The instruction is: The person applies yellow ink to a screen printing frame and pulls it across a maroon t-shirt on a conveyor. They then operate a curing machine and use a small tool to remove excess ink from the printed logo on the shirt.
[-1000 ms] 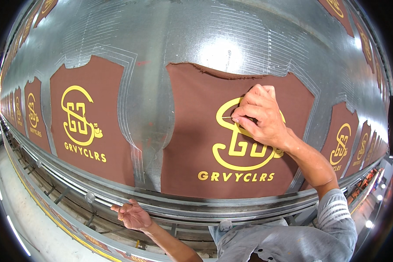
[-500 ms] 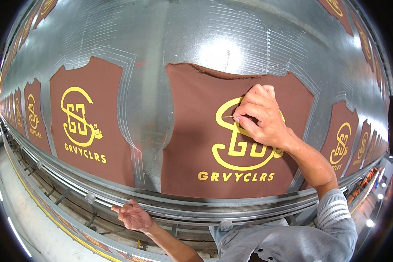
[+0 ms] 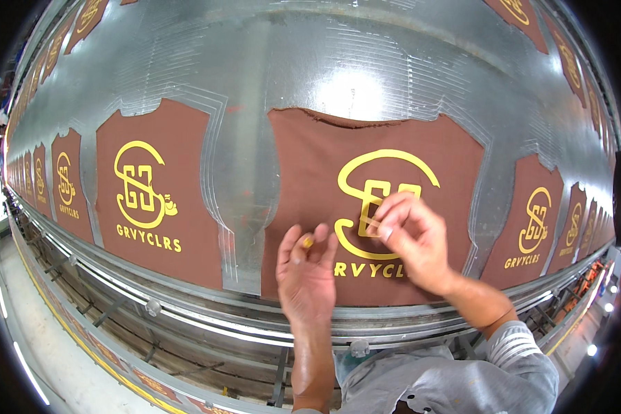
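My right hand (image 3: 410, 238) pinches a thin pale stick (image 3: 370, 222) over the yellow printed emblem (image 3: 383, 154) on a brown cut fabric panel (image 3: 448, 155). The panel lies on a metal table, its curved top edge slightly rolled. Left of the emblem, over the panel's lower part, is my left hand (image 3: 307, 276), palm up, fingers loosely bent and apart, with a small yellow patch (image 3: 308, 242) on one finger; whether that is paint or something worn is unclear.
Similar printed brown panels (image 3: 152, 121) extend in rows left and right along the grey metal table (image 3: 245, 172), with others along its far edge. Faint white outlines surround them. A metal rail (image 3: 207, 323) with round knobs runs along the near edge, above an underframe.
My left hand has risen from beside the rail up and right to over the panel. My right hand has moved down from the emblem's upper part, still pinching the stick, uncovering more print.
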Demonstrator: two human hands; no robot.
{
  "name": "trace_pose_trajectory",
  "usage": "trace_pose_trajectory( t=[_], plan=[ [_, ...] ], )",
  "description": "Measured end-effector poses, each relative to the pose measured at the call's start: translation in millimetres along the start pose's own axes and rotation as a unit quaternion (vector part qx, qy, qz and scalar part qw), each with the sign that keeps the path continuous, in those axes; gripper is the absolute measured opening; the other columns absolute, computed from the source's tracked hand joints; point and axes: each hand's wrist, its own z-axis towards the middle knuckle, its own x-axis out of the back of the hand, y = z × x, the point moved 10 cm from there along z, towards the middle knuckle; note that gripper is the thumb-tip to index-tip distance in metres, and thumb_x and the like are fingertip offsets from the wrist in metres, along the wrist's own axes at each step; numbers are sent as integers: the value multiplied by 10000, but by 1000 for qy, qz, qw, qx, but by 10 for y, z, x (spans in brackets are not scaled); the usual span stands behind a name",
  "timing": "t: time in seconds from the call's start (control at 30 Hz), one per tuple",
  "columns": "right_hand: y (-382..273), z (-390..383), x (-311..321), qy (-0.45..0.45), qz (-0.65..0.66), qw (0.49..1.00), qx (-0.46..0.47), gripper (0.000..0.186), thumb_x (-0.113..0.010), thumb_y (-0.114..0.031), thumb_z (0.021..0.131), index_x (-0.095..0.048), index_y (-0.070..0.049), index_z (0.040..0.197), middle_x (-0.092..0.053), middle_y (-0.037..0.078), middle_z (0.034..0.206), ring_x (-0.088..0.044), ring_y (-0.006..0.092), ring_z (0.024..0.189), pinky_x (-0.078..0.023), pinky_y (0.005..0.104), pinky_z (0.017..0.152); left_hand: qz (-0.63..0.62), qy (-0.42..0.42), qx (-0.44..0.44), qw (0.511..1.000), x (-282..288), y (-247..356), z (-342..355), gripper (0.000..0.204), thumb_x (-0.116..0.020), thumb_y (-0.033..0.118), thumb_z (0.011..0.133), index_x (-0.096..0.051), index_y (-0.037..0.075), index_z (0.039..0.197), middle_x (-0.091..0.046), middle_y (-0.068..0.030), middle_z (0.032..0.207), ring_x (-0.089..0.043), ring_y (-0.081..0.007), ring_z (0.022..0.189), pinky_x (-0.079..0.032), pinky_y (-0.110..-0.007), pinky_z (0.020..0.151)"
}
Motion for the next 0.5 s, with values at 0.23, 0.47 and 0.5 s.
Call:
trace_pose_trajectory(
  t=[0.23, 0.47, 0.5],
  plan=[
    [129, -227, -238, 75, 160, 984, 9, 88, -514, 109, 865, -529, 23, 865, -519, 116, 1048, -580, 156, 864, -514, 297, 778, -43, -7, 50, 998, -180, -331, 48, 280, -562, 121, 966, -559, -3, 1217, -677, -73, 1037, -626, -230, 1121, -500, -399, 1020],
    [106, -207, -274, 73, 107, 992, 11, 102, -519, 112, 810, -550, 34, 869, -520, 108, 1049, -562, 103, 831, -492, 242, 714, -56, 0, 66, 996, -187, -310, 41, 269, -572, 88, 954, -566, -5, 1206, -685, -103, 1053, -630, -212, 1115, -507, -370, 1017],
    [96, -201, -276, 75, 100, 992, 8, 96, -524, 109, 809, -551, 34, 863, -524, 105, 1039, -557, 99, 823, -488, 239, 708, -61, -2, 67, 996, -184, -312, 41, 268, -574, 84, 952, -567, -4, 1205, -685, -109, 1055, -631, -212, 1111, -506, -371, 1020]
  ],
)
